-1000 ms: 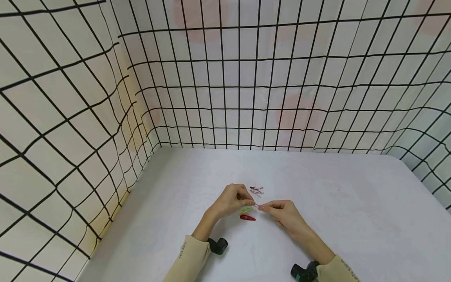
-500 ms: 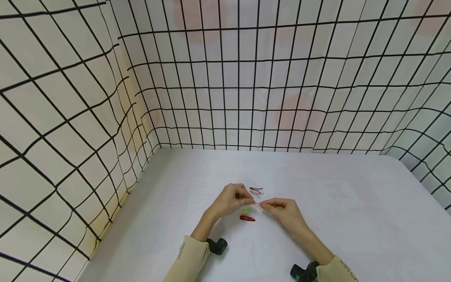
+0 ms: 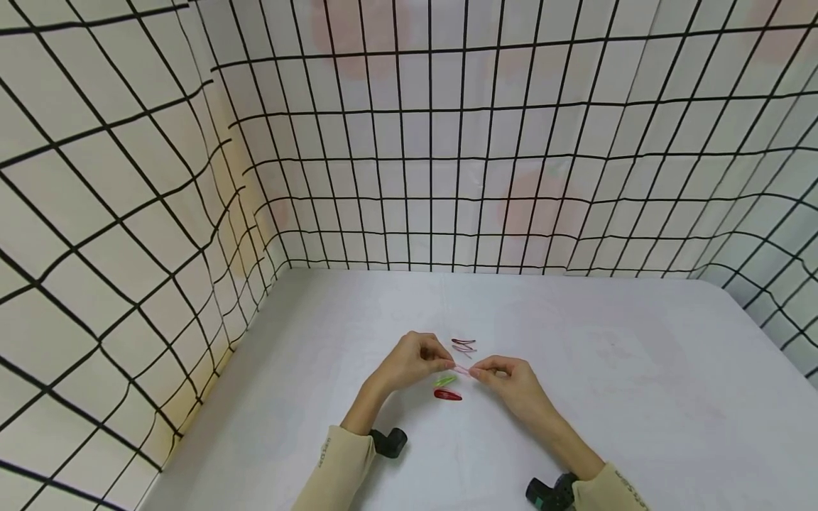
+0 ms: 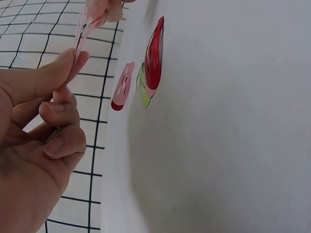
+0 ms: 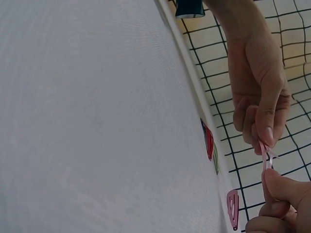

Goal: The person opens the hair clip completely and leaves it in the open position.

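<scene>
A pink snap hair clip (image 3: 461, 370) is stretched between my two hands above the table. My left hand (image 3: 412, 363) pinches one end between thumb and forefinger. At the other end, the thumb and fingertips of my right hand (image 3: 514, 387) grip it. In the left wrist view the strips of this pink clip (image 4: 81, 35) stand apart. Below the hands lie a green hair clip (image 3: 445, 381) and a red hair clip (image 3: 448, 394). Just beyond them are more clips, a dark red one (image 3: 463, 341) and pink ones (image 3: 464, 348).
A white-covered table (image 3: 613, 355) spreads around the hands. Black grid netting (image 3: 431, 156) before pale walls borders its back and sides. Each wrist carries a black camera, the left camera (image 3: 391, 443) and the right camera (image 3: 551, 492).
My left hand has shifted slightly left, and the right hand slightly up since the first frame. More of the pink hair clip shows between the fingertips. The clips on the table stay put.
</scene>
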Available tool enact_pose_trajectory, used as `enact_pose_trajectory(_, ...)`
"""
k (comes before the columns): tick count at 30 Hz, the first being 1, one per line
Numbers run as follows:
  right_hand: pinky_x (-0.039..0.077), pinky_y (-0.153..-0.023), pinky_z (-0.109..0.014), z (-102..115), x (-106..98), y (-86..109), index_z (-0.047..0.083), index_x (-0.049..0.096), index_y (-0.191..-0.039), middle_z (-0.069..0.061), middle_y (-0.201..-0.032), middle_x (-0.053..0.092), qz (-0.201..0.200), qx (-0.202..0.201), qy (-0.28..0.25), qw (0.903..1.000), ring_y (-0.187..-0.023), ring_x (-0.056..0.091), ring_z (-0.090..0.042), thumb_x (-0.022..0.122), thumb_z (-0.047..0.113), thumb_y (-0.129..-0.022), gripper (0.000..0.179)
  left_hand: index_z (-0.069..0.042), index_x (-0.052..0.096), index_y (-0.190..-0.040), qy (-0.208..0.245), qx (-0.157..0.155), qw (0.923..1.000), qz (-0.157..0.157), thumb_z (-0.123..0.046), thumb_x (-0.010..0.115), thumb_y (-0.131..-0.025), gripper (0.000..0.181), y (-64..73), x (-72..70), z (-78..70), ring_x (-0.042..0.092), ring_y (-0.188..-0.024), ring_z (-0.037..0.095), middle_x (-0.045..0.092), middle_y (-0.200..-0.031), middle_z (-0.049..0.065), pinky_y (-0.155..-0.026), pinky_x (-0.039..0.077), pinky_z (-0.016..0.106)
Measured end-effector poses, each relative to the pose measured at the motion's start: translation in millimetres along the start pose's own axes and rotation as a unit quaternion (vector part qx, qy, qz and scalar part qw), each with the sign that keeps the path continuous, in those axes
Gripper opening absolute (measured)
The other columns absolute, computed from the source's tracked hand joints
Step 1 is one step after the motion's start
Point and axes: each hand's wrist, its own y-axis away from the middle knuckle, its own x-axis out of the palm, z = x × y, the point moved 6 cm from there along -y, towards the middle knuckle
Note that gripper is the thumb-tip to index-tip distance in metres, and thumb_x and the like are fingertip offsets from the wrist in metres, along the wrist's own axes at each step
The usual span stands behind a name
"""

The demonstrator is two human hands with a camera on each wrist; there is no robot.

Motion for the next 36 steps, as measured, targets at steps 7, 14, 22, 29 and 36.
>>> enact_pose_trajectory(7,0.043,-0.078,-0.022,-1,0,-0.4,0.005,0.078,-0.102,-0.011,-0.106,0.076,0.0,-0.008,-0.006,1.0,-0.092,0.053,-0.01,0.073,0.02,-0.097,0.017,-0.007,0.082,-0.093,-0.001,0.002,1.0,0.004,-0.011,0.077,-0.093,0.007,-0.3,1.9,0.9,0.048,-0.071,0.008,0.068,-0.084,0.003,-0.063,0.039,0.018)
enact_pose_trajectory(14,0.041,-0.077,-0.022,-6,0,-2.2,0.004,0.079,-0.102,-0.011,-0.105,0.076,-0.002,-0.008,0.005,1.0,-0.089,0.051,-0.009,0.072,0.015,-0.098,0.014,-0.004,0.083,-0.094,-0.016,0.004,0.9999,0.005,-0.007,0.077,-0.092,0.007,-0.3,3.7,2.4,0.047,-0.07,0.006,0.066,-0.082,0.004,-0.063,0.038,0.017)
enact_pose_trajectory(22,0.04,-0.077,-0.022,-9,-2,-1.1,0.004,0.079,-0.102,-0.01,-0.104,0.077,-0.018,0.001,0.009,0.9998,-0.089,0.051,-0.007,0.072,0.013,-0.097,0.013,-0.003,0.084,-0.093,-0.028,0.012,0.9995,0.005,-0.007,0.08,-0.089,0.007,-0.8,4.3,-0.5,0.049,-0.07,0.007,0.068,-0.082,0.008,-0.061,0.039,0.017)
enact_pose_trajectory(29,0.038,-0.075,-0.023,-10,-2,0.0,0.005,0.079,-0.1,-0.01,-0.099,0.075,-0.032,0.009,-0.001,0.9994,-0.086,0.048,-0.008,0.073,0.013,-0.096,0.011,-0.005,0.084,-0.092,-0.024,0.001,0.9997,0.001,-0.009,0.082,-0.087,0.006,-1.8,2.8,1.9,0.049,-0.07,0.005,0.069,-0.081,0.006,-0.062,0.038,0.016)
enact_pose_trajectory(36,0.041,-0.081,-0.022,-7,-1,-1.0,0.005,0.081,-0.101,-0.01,-0.105,0.078,-0.037,-0.004,0.023,0.999,-0.091,0.053,-0.008,0.072,0.011,-0.097,0.011,-0.003,0.084,-0.089,-0.031,0.003,0.9995,-0.002,-0.006,0.084,-0.085,0.004,-0.7,1.6,4.4,0.049,-0.07,0.007,0.069,-0.08,0.007,-0.061,0.038,0.017)
